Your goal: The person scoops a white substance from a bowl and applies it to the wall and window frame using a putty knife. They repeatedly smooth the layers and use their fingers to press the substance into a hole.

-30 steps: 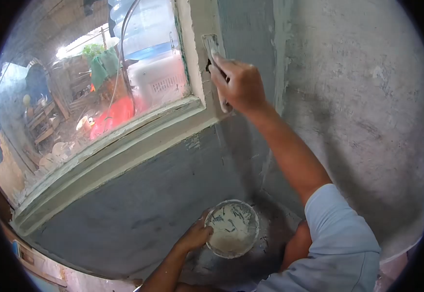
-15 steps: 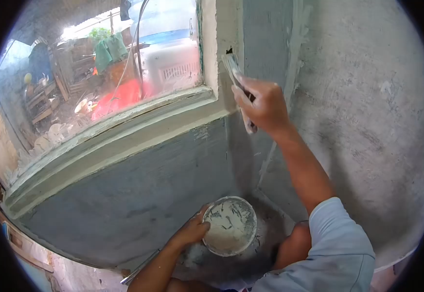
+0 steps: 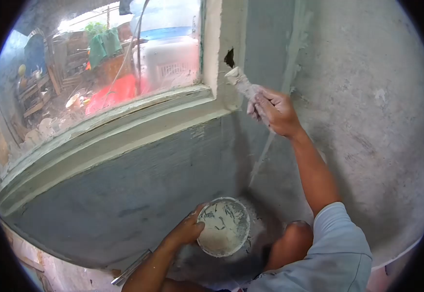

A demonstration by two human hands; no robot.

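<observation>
You are facing a grey plastered corner beside a window frame (image 3: 124, 131). Your right hand (image 3: 275, 111), clenched round a putty knife (image 3: 243, 83), is now dropping away from the frame's dark hole (image 3: 229, 57), blade loaded. Your left hand (image 3: 185, 231) is still gripping the filler bowl (image 3: 223, 226) low, near the floor.

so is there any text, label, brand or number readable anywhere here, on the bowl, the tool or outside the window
None can be read. The bowl in the left hand, the putty knife in the right hand and the window frame show only plaster smears; the things outside are blurred.
</observation>
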